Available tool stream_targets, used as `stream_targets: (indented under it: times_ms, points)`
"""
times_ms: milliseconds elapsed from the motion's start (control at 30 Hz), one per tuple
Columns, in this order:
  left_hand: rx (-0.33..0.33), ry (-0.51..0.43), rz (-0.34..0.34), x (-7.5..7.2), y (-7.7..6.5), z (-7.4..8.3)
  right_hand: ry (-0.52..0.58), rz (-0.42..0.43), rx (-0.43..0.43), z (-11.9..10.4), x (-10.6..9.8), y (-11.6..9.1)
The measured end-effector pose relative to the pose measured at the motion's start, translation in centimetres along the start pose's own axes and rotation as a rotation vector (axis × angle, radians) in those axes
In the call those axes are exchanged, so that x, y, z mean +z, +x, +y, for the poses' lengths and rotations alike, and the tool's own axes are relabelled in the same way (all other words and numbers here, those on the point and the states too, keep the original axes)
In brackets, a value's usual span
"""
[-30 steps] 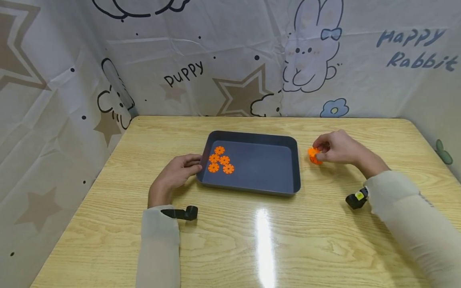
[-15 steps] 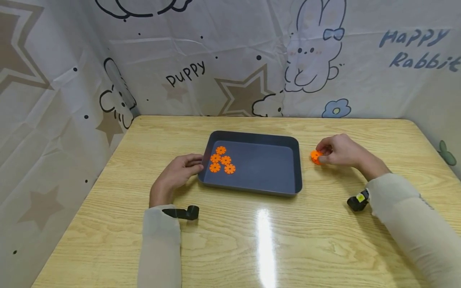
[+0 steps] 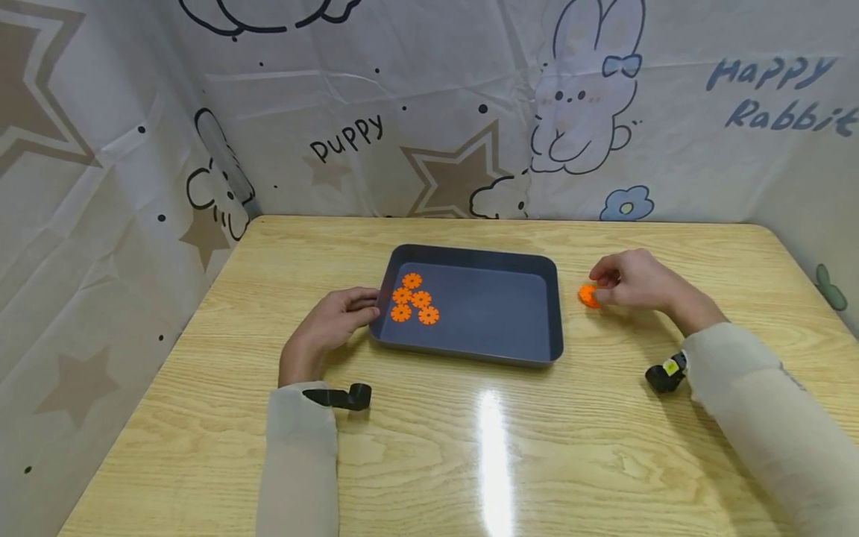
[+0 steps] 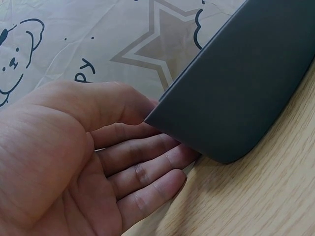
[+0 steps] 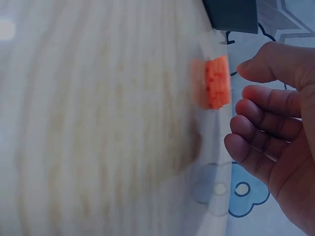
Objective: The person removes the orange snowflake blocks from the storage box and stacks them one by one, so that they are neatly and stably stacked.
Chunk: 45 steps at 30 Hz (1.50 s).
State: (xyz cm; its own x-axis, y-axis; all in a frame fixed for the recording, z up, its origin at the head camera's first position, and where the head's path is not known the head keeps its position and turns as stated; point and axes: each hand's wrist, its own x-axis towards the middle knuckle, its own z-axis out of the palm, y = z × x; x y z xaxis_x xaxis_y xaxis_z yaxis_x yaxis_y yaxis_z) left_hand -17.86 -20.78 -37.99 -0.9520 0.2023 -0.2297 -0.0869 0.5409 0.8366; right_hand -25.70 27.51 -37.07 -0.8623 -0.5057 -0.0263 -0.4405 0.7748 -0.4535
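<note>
A dark grey rectangular tray [image 3: 470, 356] stands on the table, with several flat orange notched discs [image 3: 420, 299] lying at its left end. My left hand [image 3: 330, 322] is at the tray's left side, its fingers fairly straight and touching the outer wall. In the left wrist view the fingertips are partly hidden by the tray [image 4: 236, 93]. Right of the tray, a small stack of orange discs [image 3: 587, 296] sits on the table. Beside it is my right hand [image 3: 634, 280]; in the right wrist view its bent, parted fingers stand clear of the stack [image 5: 217, 82].
The light wooden table [image 3: 416, 447] carries the tray and the stack. A printed cloth [image 3: 302, 89] hangs behind the table and along its sides. Black wrist cameras [image 3: 359, 397] sit on both cuffs.
The orange stack looks lower beside my right fingers, and the fingers have come apart from it. The right hand has shifted slightly down. The left hand and tray have stayed in place.
</note>
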Motion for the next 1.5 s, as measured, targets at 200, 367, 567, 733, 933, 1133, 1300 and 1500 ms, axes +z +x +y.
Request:
stream_targets:
  times_ms: [200, 367, 567, 733, 933, 1133, 1300, 1500]
  points:
    - [-0.009, -0.020, -0.007, 0.4, 0.2, 0.0, 0.021, 0.011, -0.016, -0.1, -0.5, 0.0]
    - [-0.007, -0.032, -0.015, 0.8, 0.4, 0.1, 0.026, 0.009, -0.014, -0.6, -0.9, 0.1]
    - [-0.003, -0.021, -0.019, 1.0, 0.7, 0.2, 0.009, 0.028, -0.044, -1.3, -1.3, 0.4]
    - [0.002, -0.009, -0.020, 1.2, 1.0, 0.1, 0.023, 0.021, -0.034, -2.1, -1.6, 0.8]
    - [0.015, -0.003, -0.027, 1.5, 1.1, 0.1, 0.024, 0.031, -0.054, -3.1, -1.9, 1.4]
    - [0.008, 0.013, -0.036, 0.9, 0.8, 0.1, 0.044, 0.061, -0.087, -4.4, -1.8, 2.7]
    - [0.013, 0.023, -0.037, 0.3, 0.5, 0.0, 0.070, 0.063, -0.106, -5.6, -1.5, 3.9]
    - [0.011, 0.057, -0.038, -0.2, 0.1, -0.1, 0.101, 0.040, -0.121, -6.8, -0.8, 4.8]
